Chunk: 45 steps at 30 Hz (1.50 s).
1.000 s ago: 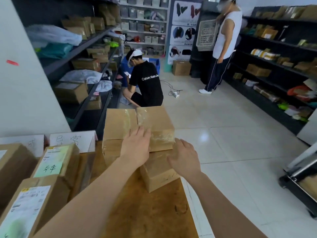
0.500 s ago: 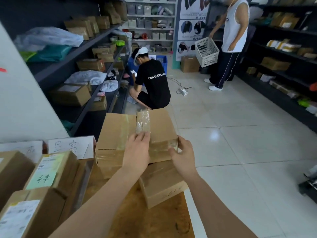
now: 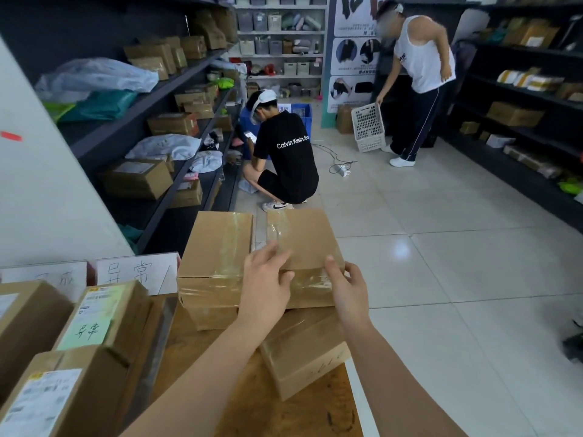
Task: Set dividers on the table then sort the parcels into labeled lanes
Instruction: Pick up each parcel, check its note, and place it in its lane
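A taped brown parcel (image 3: 303,238) lies on top of a stack at the far end of the wooden table (image 3: 284,414). My left hand (image 3: 265,288) rests on its near left corner and my right hand (image 3: 350,288) grips its near right corner. Beside it to the left sits a second brown parcel (image 3: 217,247), level with it. Under them lies a smaller parcel (image 3: 306,351) with handwriting on its side. A clear divider (image 3: 157,339) runs along the table left of the stack. White lane labels (image 3: 138,272) with handwriting stand behind it.
Several labeled parcels (image 3: 94,313) fill the lanes at the left. Past the table a person in a black shirt (image 3: 287,165) crouches by the shelves. Another person (image 3: 419,77) holds a white basket (image 3: 367,127). Dark shelves (image 3: 157,99) with parcels line both sides.
My view has tilted up and drawn closer. Both hands have stayed on the top parcel, and it has slid slightly right, leaving a gap beside the left parcel. The standing person has lowered the basket.
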Each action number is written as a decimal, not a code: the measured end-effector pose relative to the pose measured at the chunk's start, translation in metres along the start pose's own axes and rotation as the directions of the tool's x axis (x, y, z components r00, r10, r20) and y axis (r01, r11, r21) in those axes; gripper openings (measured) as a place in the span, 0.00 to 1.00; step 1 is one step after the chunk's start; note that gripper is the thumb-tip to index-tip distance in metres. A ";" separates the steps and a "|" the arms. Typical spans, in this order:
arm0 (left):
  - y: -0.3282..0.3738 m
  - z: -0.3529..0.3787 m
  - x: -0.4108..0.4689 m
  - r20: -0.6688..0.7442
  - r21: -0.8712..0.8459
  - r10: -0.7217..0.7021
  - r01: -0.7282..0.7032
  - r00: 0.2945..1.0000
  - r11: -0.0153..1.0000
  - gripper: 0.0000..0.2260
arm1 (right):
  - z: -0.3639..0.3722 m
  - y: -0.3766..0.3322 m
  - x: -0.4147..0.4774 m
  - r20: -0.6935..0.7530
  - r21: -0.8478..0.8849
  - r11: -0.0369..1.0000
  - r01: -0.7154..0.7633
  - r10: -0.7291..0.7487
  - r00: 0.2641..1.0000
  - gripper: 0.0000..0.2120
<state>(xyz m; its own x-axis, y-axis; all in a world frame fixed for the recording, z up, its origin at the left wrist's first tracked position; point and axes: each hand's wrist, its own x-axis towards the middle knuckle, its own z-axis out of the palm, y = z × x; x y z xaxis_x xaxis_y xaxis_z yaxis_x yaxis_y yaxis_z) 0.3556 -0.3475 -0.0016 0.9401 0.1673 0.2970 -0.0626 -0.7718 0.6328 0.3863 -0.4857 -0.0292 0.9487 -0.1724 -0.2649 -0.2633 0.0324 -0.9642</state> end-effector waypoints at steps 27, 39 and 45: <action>0.036 -0.036 -0.062 0.180 -0.380 -0.229 0.282 0.957 0.881 0.37 | -0.026 0.001 -0.068 0.289 0.200 0.979 -0.047 -0.013 0.957 0.30; 0.013 -0.039 -0.068 0.155 -0.520 -0.410 0.427 0.899 0.740 0.24 | -0.060 0.025 -0.064 0.238 0.371 0.896 -0.244 0.162 0.958 0.18; 0.022 -0.036 -0.070 0.422 -0.515 -0.438 0.608 0.794 0.605 0.22 | -0.066 0.034 -0.071 0.163 0.289 0.942 -0.172 0.128 0.978 0.15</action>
<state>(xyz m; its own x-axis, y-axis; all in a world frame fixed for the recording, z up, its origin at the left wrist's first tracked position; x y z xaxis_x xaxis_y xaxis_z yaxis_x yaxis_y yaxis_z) 0.2760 -0.3541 0.0170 0.9151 0.2114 -0.3433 0.3609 -0.0497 0.9313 0.2985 -0.5372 -0.0419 0.9228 -0.0038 -0.3853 -0.3604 0.3450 -0.8667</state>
